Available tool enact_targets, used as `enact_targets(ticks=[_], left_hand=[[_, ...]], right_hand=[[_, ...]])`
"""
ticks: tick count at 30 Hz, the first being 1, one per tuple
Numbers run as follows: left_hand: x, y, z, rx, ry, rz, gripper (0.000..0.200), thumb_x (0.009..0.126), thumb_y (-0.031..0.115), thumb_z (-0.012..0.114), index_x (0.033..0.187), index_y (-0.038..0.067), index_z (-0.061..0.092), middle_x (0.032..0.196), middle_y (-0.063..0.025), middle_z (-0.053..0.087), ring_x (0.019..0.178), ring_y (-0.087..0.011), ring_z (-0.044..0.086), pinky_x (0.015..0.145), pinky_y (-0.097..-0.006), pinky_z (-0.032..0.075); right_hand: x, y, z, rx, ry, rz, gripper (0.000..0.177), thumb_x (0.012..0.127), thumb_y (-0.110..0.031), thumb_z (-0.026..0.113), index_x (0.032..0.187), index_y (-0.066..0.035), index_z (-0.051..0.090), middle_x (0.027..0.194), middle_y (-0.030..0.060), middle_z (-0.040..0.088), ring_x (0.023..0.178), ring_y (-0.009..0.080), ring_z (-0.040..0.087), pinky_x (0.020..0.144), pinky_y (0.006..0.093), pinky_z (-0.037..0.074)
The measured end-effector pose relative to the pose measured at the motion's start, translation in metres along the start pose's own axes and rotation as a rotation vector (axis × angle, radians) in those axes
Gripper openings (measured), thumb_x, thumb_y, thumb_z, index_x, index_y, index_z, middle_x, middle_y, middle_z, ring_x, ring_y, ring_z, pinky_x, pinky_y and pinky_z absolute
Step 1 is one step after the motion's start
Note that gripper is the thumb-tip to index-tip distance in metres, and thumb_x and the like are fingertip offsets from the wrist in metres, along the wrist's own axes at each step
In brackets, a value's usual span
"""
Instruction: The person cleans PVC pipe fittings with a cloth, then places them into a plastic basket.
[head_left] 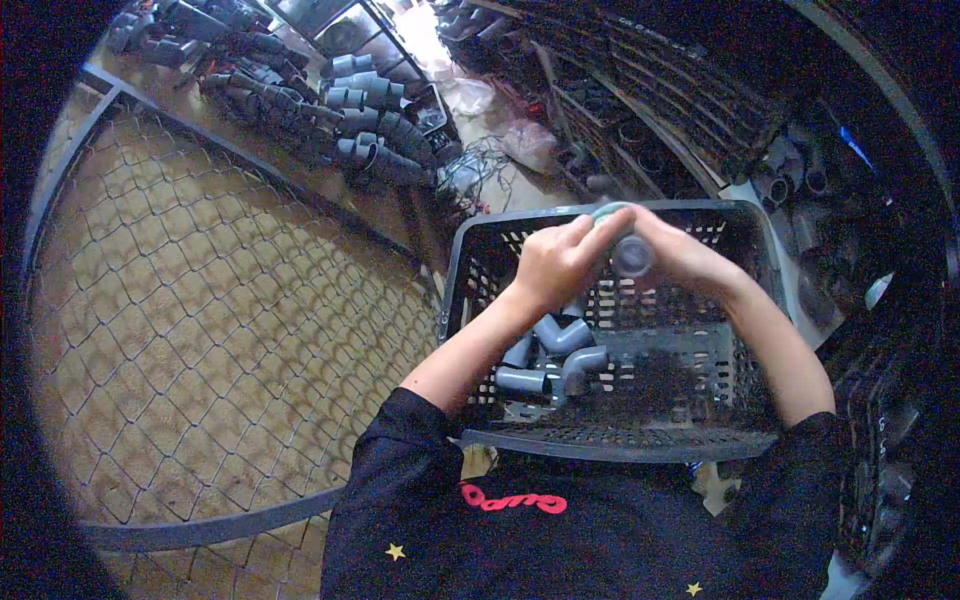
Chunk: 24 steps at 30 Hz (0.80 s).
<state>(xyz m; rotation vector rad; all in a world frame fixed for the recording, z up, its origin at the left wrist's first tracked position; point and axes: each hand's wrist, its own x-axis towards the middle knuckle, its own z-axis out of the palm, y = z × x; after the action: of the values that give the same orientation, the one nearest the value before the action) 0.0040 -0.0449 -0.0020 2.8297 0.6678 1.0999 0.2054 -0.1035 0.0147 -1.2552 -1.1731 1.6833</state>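
Note:
My left hand [556, 262] and my right hand [688, 258] meet over the far part of a black plastic crate [610, 447]. Both are closed around a grey pipe fitting [632, 257], whose round open end faces me; the rest of it is hidden by my fingers and slightly blurred. A bit of pale green material [606, 211] shows at the fingertips; I cannot make out what it is. Inside the crate, on its left side, lie several grey pipe elbows [584, 368] and a short straight-looking grey fitting [522, 380].
A chain-link mesh panel [240, 330] in a metal frame takes up the left. Beyond it are piled many grey pipe fittings [365, 90]. Stacked dark crates [660, 80] stand at the far right, with more fittings [800, 170] beside them. Clear plastic bags [528, 143] lie behind the crate.

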Motion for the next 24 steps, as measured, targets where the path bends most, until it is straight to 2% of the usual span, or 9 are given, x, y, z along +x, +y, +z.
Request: enact_targets(ticks=[3,5,7,9,13,19,20,23,24], left_hand=[[-0.001,-0.002,0.007,-0.030,0.004,-0.024,0.055,0.080,0.011,0.064,0.133,0.020,0.057,0.089,-0.0102,0.066,0.062,-0.0260,0.065,0.055,-0.0360,0.053],[0.001,-0.006,0.006,-0.038,0.034,-0.052,0.056,0.080,0.010,0.063,0.134,0.020,0.056,0.091,-0.0102,0.067,0.064,-0.0260,0.066,0.056,-0.0358,0.053],[-0.002,-0.009,0.004,-0.016,0.017,-0.048,0.057,0.079,0.009,0.064,0.134,0.021,0.056,0.089,-0.0093,0.066,0.063,-0.0258,0.065,0.055,-0.0360,0.053],[-0.002,-0.011,0.003,0.002,0.001,-0.036,0.058,0.079,0.007,0.064,0.135,0.021,0.056,0.086,-0.0083,0.064,0.061,-0.0257,0.065,0.055,-0.0361,0.053],[0.000,-0.010,0.000,-0.040,0.008,0.003,0.059,0.078,0.008,0.065,0.135,0.021,0.056,0.084,-0.0093,0.063,0.062,-0.0263,0.064,0.054,-0.0367,0.052],[0.002,-0.014,-0.007,-0.116,0.057,-0.055,0.057,0.077,0.006,0.065,0.132,0.021,0.058,0.081,-0.0101,0.061,0.064,-0.0306,0.064,0.056,-0.0381,0.052],[0.003,-0.014,-0.008,-0.121,0.059,-0.048,0.057,0.077,0.007,0.065,0.132,0.021,0.058,0.081,-0.0101,0.061,0.064,-0.0306,0.064,0.056,-0.0380,0.052],[0.003,-0.012,-0.012,-0.174,0.016,-0.006,0.057,0.077,0.007,0.066,0.132,0.020,0.058,0.081,-0.0099,0.061,0.065,-0.0309,0.065,0.056,-0.0379,0.053],[0.003,-0.011,-0.012,-0.200,-0.006,0.010,0.057,0.076,0.008,0.066,0.131,0.020,0.058,0.081,-0.0098,0.061,0.065,-0.0311,0.065,0.056,-0.0379,0.053]], right_hand=[[0.005,0.002,0.004,0.003,0.041,-0.112,0.047,0.103,-0.041,0.037,0.143,-0.016,0.039,0.124,0.0034,0.055,0.104,0.0124,0.057,0.072,0.0320,0.053],[-0.001,-0.008,0.009,0.104,0.190,-0.069,0.047,0.103,-0.040,0.037,0.143,-0.016,0.039,0.125,0.0033,0.055,0.104,0.0136,0.057,0.075,0.0341,0.054],[-0.002,-0.010,0.009,0.260,0.165,-0.081,0.049,0.103,-0.043,0.035,0.145,-0.017,0.037,0.122,0.0028,0.056,0.102,0.0132,0.057,0.073,0.0337,0.054],[0.004,0.004,0.007,0.037,0.113,-0.114,0.049,0.103,-0.045,0.034,0.145,-0.018,0.036,0.120,0.0021,0.057,0.098,0.0129,0.058,0.071,0.0336,0.054],[0.001,0.002,0.013,0.198,0.005,0.221,0.044,0.103,-0.047,0.032,0.137,-0.021,0.043,0.111,0.0007,0.059,0.087,0.0136,0.059,0.071,0.0350,0.053],[0.005,0.003,0.008,0.591,-0.148,-0.022,0.037,0.103,-0.041,0.032,0.132,-0.022,0.044,0.094,0.0005,0.059,0.075,0.0144,0.058,0.070,0.0359,0.054],[0.004,0.004,0.003,0.567,-0.217,-0.012,0.038,0.101,-0.040,0.032,0.131,-0.021,0.045,0.098,0.0030,0.062,0.081,0.0158,0.061,0.073,0.0404,0.057],[-0.007,-0.012,0.020,0.483,-0.064,0.137,0.039,0.099,-0.042,0.033,0.130,-0.022,0.045,0.106,0.0052,0.063,0.089,0.0178,0.064,0.076,0.0462,0.057],[-0.008,-0.011,0.020,0.383,-0.020,0.178,0.043,0.098,-0.044,0.033,0.127,-0.017,0.049,0.113,0.0072,0.063,0.096,0.0189,0.065,0.078,0.0486,0.057]])
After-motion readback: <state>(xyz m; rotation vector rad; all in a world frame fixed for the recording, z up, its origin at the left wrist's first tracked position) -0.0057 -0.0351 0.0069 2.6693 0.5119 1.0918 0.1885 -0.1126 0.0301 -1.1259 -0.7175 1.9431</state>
